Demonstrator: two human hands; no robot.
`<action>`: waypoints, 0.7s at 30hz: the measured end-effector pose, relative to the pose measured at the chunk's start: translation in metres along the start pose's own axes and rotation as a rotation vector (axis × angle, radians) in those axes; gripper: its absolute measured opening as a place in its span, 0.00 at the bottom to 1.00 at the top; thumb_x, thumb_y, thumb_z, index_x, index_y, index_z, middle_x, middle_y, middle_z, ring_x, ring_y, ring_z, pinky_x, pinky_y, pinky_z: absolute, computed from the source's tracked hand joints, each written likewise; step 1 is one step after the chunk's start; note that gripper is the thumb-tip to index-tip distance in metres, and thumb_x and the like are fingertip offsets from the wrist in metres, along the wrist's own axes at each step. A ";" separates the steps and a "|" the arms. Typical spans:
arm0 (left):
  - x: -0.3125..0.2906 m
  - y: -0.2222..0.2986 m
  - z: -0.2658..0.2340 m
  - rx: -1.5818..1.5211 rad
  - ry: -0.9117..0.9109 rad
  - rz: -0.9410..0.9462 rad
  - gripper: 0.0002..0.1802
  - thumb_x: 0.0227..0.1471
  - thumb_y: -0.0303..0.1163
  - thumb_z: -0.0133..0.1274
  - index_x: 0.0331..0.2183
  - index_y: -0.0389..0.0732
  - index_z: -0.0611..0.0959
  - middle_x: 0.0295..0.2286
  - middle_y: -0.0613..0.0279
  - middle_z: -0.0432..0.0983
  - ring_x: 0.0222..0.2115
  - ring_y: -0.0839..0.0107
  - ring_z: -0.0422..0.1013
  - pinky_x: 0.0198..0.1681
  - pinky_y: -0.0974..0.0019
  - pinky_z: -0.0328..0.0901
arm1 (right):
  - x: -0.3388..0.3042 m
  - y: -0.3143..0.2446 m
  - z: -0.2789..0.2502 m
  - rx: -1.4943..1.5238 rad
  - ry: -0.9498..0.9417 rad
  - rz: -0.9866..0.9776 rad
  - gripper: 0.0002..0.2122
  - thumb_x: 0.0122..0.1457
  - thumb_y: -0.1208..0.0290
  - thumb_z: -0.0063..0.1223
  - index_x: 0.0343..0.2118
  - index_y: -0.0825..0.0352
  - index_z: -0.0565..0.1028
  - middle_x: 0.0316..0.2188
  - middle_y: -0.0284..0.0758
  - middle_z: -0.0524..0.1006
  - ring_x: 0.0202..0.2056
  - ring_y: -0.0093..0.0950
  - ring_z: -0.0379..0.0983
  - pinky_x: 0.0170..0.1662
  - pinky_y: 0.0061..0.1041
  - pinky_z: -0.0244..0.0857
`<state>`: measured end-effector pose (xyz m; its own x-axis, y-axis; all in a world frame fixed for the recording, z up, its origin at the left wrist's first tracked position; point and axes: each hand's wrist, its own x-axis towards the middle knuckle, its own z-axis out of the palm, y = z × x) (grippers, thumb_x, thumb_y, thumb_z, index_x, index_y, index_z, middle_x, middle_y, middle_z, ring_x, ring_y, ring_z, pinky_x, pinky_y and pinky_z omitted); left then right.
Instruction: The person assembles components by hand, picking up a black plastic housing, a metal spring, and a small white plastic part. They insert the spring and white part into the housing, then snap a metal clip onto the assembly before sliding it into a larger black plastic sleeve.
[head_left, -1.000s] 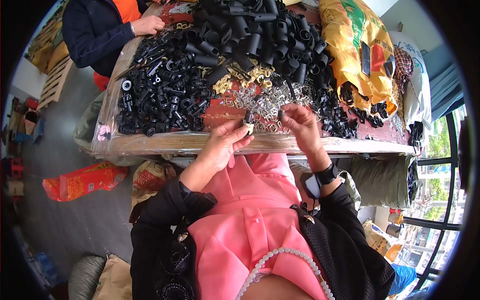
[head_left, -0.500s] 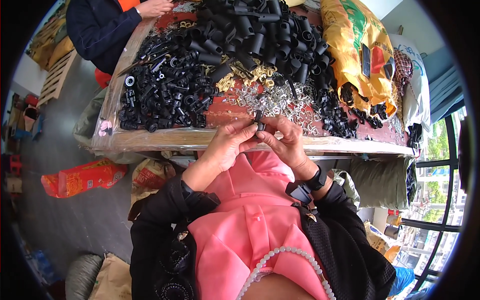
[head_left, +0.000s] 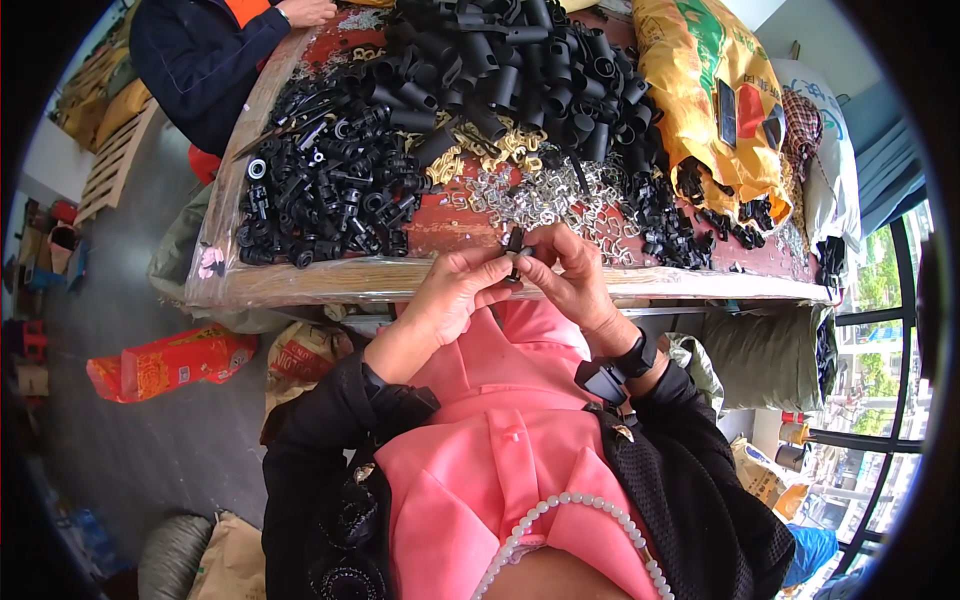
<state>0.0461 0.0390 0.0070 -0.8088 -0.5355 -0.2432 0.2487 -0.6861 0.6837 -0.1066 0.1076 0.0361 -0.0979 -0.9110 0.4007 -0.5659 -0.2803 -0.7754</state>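
Note:
Just above the near edge of the table, a small black plastic part (head_left: pixel 515 241) is pinched between the fingertips of both hands. My left hand (head_left: pixel 455 292) grips it from the left, thumb and fingers pressed together. From the other side my right hand (head_left: pixel 570 278) holds it with thumb and index finger. Its lower portion is partly covered by the fingers. Right behind the hands lies a scatter of silver metal clips (head_left: pixel 572 208), with gold-coloured clips (head_left: pixel 512 148) beyond. Small black fittings (head_left: pixel 330 185) are heaped to the left.
Black tubes (head_left: pixel 498 88) form a large pile at the back. More small black pieces (head_left: pixel 672 228) lie at right, beside a yellow sack (head_left: pixel 690 90) with a phone (head_left: pixel 727 112) on it. The wooden table edge (head_left: pixel 330 284) runs before me. A co-worker's hand (head_left: pixel 308 12) is at far left.
The black part has turned slightly between my fingertips and now shows more of its length below them. Both hands stay in nearly the same place. The view has shifted a little.

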 end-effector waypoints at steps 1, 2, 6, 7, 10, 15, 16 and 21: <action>0.000 0.001 0.000 -0.004 -0.001 0.001 0.12 0.46 0.30 0.49 0.35 0.37 0.75 0.31 0.65 0.71 0.31 0.78 0.68 0.32 0.75 0.66 | -0.002 0.002 0.000 0.000 0.000 0.000 0.07 0.48 0.74 0.52 0.28 0.68 0.68 0.16 0.28 0.66 0.18 0.15 0.61 0.21 0.14 0.55; -0.001 0.002 0.001 -0.007 -0.001 0.003 0.12 0.46 0.30 0.49 0.35 0.37 0.75 0.31 0.65 0.71 0.31 0.78 0.68 0.33 0.74 0.66 | -0.005 0.007 0.001 0.056 -0.031 0.061 0.06 0.49 0.74 0.51 0.28 0.68 0.67 0.16 0.27 0.65 0.18 0.14 0.60 0.20 0.13 0.54; -0.002 0.004 0.004 -0.022 0.010 0.018 0.12 0.46 0.30 0.49 0.35 0.37 0.75 0.31 0.65 0.72 0.31 0.76 0.68 0.33 0.73 0.66 | -0.010 0.010 0.007 0.265 -0.076 0.204 0.06 0.52 0.73 0.47 0.29 0.68 0.64 0.15 0.25 0.64 0.18 0.12 0.58 0.20 0.11 0.52; -0.002 0.005 0.005 -0.027 0.015 0.026 0.12 0.46 0.30 0.49 0.35 0.37 0.75 0.31 0.64 0.72 0.30 0.76 0.69 0.33 0.73 0.66 | -0.010 0.008 0.010 0.361 -0.056 0.224 0.06 0.53 0.73 0.45 0.30 0.68 0.63 0.15 0.25 0.64 0.17 0.12 0.58 0.19 0.11 0.52; 0.001 0.001 0.002 -0.060 0.016 0.041 0.13 0.46 0.30 0.49 0.35 0.36 0.75 0.31 0.63 0.72 0.30 0.75 0.69 0.34 0.72 0.66 | -0.011 0.001 0.014 0.430 -0.029 0.250 0.06 0.54 0.73 0.43 0.32 0.68 0.62 0.15 0.24 0.64 0.17 0.12 0.57 0.19 0.10 0.52; 0.001 -0.001 0.001 -0.061 0.019 0.032 0.13 0.46 0.30 0.48 0.35 0.36 0.75 0.31 0.62 0.72 0.30 0.74 0.69 0.34 0.72 0.66 | -0.012 -0.003 0.018 0.376 0.055 0.271 0.07 0.55 0.74 0.41 0.36 0.68 0.62 0.16 0.25 0.65 0.16 0.12 0.57 0.18 0.11 0.52; 0.001 -0.001 0.001 -0.062 0.019 0.033 0.13 0.46 0.30 0.48 0.35 0.36 0.75 0.31 0.62 0.72 0.30 0.74 0.69 0.34 0.72 0.66 | -0.012 -0.003 0.018 0.376 0.090 0.277 0.07 0.55 0.74 0.41 0.36 0.68 0.62 0.16 0.25 0.65 0.16 0.12 0.57 0.18 0.11 0.52; 0.003 -0.005 -0.002 -0.070 0.004 0.035 0.13 0.46 0.31 0.48 0.36 0.36 0.75 0.30 0.63 0.72 0.30 0.74 0.69 0.34 0.72 0.66 | -0.014 -0.001 0.017 0.070 -0.027 0.124 0.09 0.54 0.76 0.42 0.38 0.69 0.64 0.16 0.28 0.68 0.17 0.13 0.63 0.20 0.12 0.56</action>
<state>0.0436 0.0393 0.0016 -0.7970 -0.5614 -0.2230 0.3135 -0.7000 0.6417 -0.0912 0.1152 0.0232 -0.1408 -0.9473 0.2877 -0.4924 -0.1851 -0.8505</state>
